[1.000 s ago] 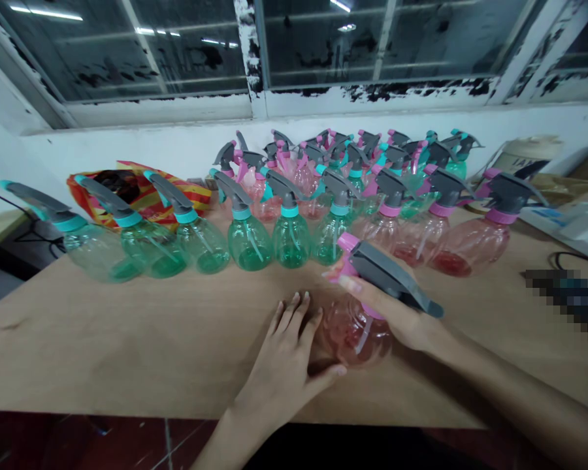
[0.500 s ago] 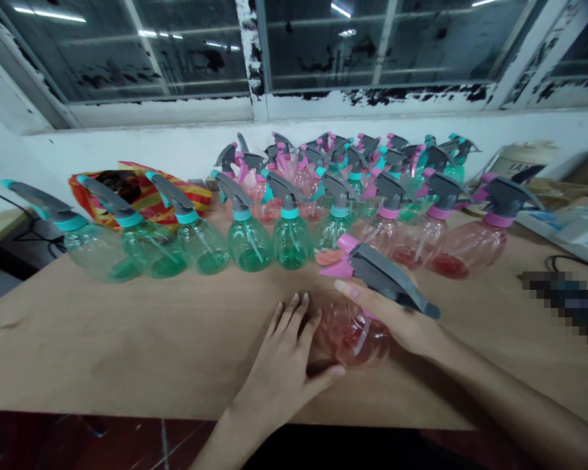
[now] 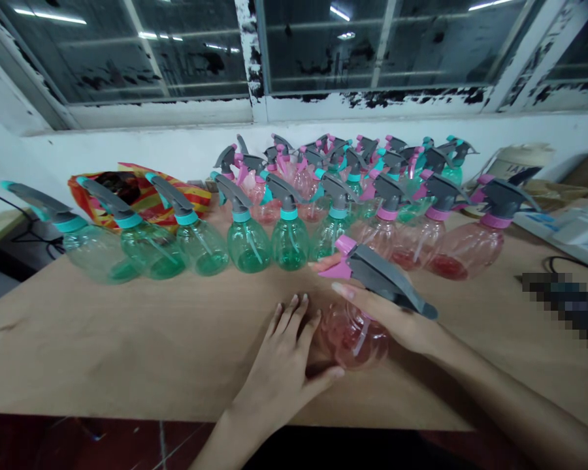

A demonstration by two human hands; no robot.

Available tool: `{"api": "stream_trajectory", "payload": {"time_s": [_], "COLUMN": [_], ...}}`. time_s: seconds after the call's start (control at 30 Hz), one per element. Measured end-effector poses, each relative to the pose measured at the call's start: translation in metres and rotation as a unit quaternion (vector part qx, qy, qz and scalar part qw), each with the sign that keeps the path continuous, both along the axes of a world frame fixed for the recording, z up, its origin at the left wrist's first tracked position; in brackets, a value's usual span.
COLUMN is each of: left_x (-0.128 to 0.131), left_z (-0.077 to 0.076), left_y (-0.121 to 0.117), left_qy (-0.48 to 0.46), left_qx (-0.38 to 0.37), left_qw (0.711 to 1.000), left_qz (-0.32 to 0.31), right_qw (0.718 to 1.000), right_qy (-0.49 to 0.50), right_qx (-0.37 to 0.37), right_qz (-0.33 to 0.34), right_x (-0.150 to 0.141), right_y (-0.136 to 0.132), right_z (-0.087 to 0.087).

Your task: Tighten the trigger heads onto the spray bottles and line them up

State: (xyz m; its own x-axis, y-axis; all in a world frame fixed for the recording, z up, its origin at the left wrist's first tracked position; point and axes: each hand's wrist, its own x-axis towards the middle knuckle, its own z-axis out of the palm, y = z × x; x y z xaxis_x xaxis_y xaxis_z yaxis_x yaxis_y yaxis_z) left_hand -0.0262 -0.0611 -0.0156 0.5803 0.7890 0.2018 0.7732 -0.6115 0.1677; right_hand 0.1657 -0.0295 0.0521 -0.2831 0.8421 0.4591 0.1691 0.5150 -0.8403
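Note:
A pink spray bottle (image 3: 355, 336) with a grey and pink trigger head stands near the front of the wooden table (image 3: 142, 352), its nozzle pointing left. My right hand (image 3: 396, 316) is closed around its neck just under the head, thumb in front and fingertips showing beyond the nozzle. Beside the bottle's left side, my left hand (image 3: 284, 359) lies palm down on the table, fingers spread, its thumb close to the bottle's base. Whether that thumb touches the bottle I cannot tell. A little reddish colour shows inside the clear body.
Behind my hands runs a row of spray bottles, green ones (image 3: 252, 245) on the left and pink ones (image 3: 463, 251) on the right. More bottles (image 3: 304, 179) crowd behind it. A red and yellow bag (image 3: 186, 192) lies back left; a blurred dark object (image 3: 563, 303) lies right.
The bottle head and my right hand have shifted very slightly left. My left hand stays in place.

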Motion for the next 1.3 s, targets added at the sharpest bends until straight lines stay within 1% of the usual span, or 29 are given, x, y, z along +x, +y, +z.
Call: {"api": "stream_trajectory", "payload": {"time_s": [0.1, 0.3, 0.47, 0.63, 0.77, 0.93, 1.17, 1.3], "left_x": [-0.0007, -0.0037, -0.0043, -0.0043, -0.0042, -0.0039, -0.0025, -0.0019], "left_z": [-0.0015, -0.0074, -0.0073, -0.0062, -0.0051, -0.0054, -0.0035, -0.0033], "left_y": [0.0004, 0.0016, 0.0010, 0.0006, 0.0007, 0.0002, 0.0003, 0.0007], "left_qy": [-0.006, -0.008, -0.002, -0.002, -0.006, -0.015, 0.009, 0.004], "left_qx": [0.009, 0.037, 0.044, 0.048, 0.045, 0.038, 0.024, 0.016], "left_qw": [1.000, 0.999, 0.999, 0.999, 0.999, 0.999, 1.000, 1.000], "left_qz": [-0.003, -0.006, -0.007, -0.008, -0.008, -0.008, -0.001, 0.000], "right_qw": [1.000, 0.998, 0.998, 0.997, 0.997, 0.998, 0.998, 0.998], "right_qy": [0.000, 0.006, 0.029, 0.055, 0.038, 0.022, 0.009, 0.004], "right_qx": [0.008, 0.006, 0.003, -0.012, -0.013, 0.002, -0.002, -0.002], "right_qz": [-0.011, -0.062, -0.048, -0.053, -0.062, -0.065, -0.066, -0.059], "right_x": [-0.0018, -0.0046, -0.0057, -0.0045, -0.0035, -0.0030, -0.0014, 0.0001], "right_y": [0.0004, -0.0011, -0.0046, -0.0062, -0.0056, -0.0050, -0.0049, -0.0049], "right_z": [0.0008, -0.0007, 0.0023, -0.0004, -0.0015, -0.0024, -0.0041, -0.0040]}}
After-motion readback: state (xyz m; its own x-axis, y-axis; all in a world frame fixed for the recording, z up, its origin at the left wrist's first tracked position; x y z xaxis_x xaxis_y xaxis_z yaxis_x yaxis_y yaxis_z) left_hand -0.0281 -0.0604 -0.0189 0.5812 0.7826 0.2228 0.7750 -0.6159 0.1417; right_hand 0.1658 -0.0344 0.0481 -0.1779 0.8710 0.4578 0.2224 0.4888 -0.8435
